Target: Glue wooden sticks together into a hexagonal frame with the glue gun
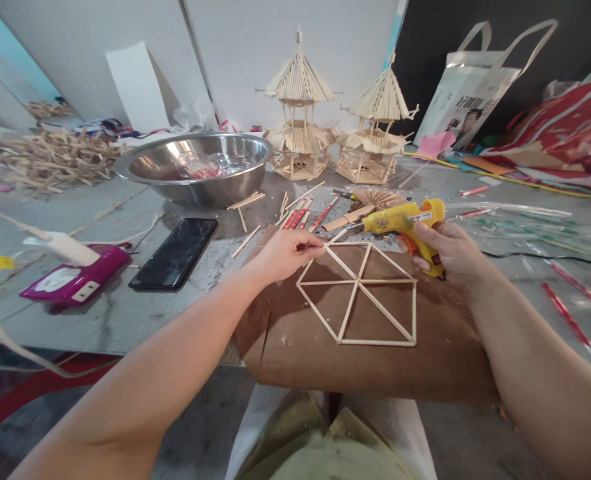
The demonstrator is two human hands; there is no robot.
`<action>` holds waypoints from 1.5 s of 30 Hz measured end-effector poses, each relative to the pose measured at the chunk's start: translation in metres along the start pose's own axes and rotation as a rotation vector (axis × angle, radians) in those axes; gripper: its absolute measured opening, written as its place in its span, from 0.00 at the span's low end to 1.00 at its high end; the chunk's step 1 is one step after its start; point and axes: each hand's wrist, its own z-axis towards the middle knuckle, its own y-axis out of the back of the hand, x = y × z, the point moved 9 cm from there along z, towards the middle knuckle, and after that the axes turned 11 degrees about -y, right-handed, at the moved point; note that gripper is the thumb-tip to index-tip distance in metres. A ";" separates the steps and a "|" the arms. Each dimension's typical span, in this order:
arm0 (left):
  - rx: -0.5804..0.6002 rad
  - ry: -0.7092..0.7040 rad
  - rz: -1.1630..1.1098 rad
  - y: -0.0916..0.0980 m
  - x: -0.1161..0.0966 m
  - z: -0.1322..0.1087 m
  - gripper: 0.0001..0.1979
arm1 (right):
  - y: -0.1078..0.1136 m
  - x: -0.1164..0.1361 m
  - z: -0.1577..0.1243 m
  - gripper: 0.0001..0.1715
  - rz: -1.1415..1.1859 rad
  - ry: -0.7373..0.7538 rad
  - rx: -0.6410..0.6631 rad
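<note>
A hexagonal frame of pale wooden sticks (352, 313), with spokes meeting in its middle, lies flat on a brown board (295, 363). At its upper left corner my left hand (295, 253) is closed in a pinch on a thin wooden stick (339, 236), whose free end points up and right. My right hand (452, 257) grips a yellow hot glue gun (405, 220) above the frame's right side. The gun's nozzle points left, close to that stick's end. My left fingertips partly hide the frame's corner.
Behind are two stick-built pagoda models (299, 133), a steel basin (195, 167) and loose sticks (248, 200). A black phone (174, 255) and a purple power strip (78, 273) lie left. Red-and-clear plastic wrappers (570, 317) are scattered right, near a white bag (468, 93).
</note>
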 end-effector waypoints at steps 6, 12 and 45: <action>0.003 0.032 -0.008 0.001 0.000 0.000 0.06 | -0.001 0.000 -0.001 0.15 0.016 -0.014 -0.005; 0.007 0.018 -0.006 0.001 0.000 0.001 0.06 | 0.001 -0.002 0.000 0.15 0.022 -0.024 -0.004; 0.254 -0.001 0.144 -0.020 0.002 -0.001 0.10 | 0.083 -0.057 0.023 0.04 0.402 -0.362 -0.474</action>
